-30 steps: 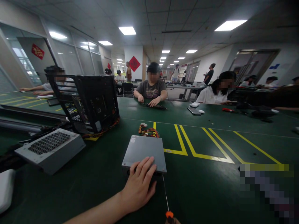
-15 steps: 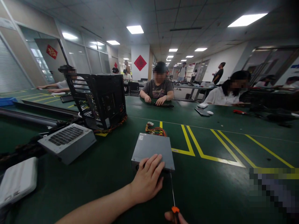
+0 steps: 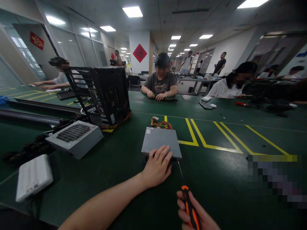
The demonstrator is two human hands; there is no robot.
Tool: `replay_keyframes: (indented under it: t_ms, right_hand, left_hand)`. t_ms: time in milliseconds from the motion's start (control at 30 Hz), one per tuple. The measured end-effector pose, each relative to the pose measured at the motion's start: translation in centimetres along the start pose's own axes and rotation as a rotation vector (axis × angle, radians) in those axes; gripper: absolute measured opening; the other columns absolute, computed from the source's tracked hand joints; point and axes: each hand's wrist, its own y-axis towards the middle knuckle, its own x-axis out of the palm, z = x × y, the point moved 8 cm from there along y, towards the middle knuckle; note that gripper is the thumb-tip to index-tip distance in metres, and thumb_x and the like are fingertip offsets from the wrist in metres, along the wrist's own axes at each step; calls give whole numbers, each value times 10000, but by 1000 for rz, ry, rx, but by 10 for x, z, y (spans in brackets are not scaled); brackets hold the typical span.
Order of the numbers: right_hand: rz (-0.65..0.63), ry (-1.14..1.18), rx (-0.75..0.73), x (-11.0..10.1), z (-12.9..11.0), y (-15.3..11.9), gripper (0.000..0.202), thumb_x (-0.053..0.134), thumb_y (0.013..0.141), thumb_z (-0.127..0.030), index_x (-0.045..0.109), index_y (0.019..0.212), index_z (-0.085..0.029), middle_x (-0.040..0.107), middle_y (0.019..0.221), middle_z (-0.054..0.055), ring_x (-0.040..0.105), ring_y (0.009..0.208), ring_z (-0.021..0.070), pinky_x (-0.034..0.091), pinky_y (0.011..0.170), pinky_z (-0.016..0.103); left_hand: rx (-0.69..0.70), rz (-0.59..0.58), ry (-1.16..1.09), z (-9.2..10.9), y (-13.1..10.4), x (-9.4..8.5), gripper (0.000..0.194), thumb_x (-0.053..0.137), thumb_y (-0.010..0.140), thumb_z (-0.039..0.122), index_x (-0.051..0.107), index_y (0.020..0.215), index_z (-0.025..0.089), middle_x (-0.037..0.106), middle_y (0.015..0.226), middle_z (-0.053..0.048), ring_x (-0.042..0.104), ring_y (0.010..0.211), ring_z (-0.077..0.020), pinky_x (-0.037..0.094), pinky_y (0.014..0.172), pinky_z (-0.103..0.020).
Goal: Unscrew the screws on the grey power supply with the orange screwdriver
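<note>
A grey metal power-supply box lies inward from the near edge of the dark green table, beneath the left hand, fingers laid unclenched across its top. The right hand, cut off below, grips an orange-and-black screwdriver; tip contact at the box's near right corner is unclear. Leftward, a boxy black computer case holds dim circuitry.

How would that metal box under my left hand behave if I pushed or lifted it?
The grey metal box looks stiff, with flat, squared sides. Lying low and broad, it would probably slide rather than tip. The wire bundle behind it looks floppy, its strands curling, and may trail.
</note>
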Motion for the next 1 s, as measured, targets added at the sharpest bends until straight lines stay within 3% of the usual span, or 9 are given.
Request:
replay_keyframes:
  t_ms: [167,333,533,700,1000]
  right_hand:
    - [-30,152,-15,13,-1,-9,297,761,631,-275,641,846,-108,480,544,-58,248,343,-25,182,279,81]
    - [19,206,-26,6,1,-6,256,788,584,-221,600,715,-108,509,602,-45,242,357,-44,187,288,63]
    - [38,216,-36,-3,9,5,286,767,620,-307,614,767,-116,499,585,-46,319,376,-34,231,323,70]
    - [-14,196,-67,1,9,7,283,712,680,-346,638,833,-120,472,538,-59,264,344,-27,198,306,93]
    - [-24,225,-97,6,7,4,227,755,628,-272,635,743,-117,502,583,-49,257,362,-39,199,309,78]
  left_hand:
    - [-2,-11,-23,0,0,1,413,460,848,293,467,1228,132,441,1353,-110,355,1258,-227,266,969,-379]
    - [-21,-13,-24,0,-1,3,425,478,838,288,466,1239,147,448,1348,-110,369,1254,-234,258,979,-375]
    - [-24,-22,-42,-1,-1,4,425,471,845,291,460,1245,145,444,1351,-117,366,1256,-239,253,974,-384]
    - [-22,-35,-51,-1,0,5,415,456,854,295,454,1241,144,440,1354,-115,359,1262,-237,249,970,-385]
    - [-25,-42,-58,-2,0,5,415,456,853,295,452,1239,143,440,1355,-112,351,1267,-231,240,979,-375]
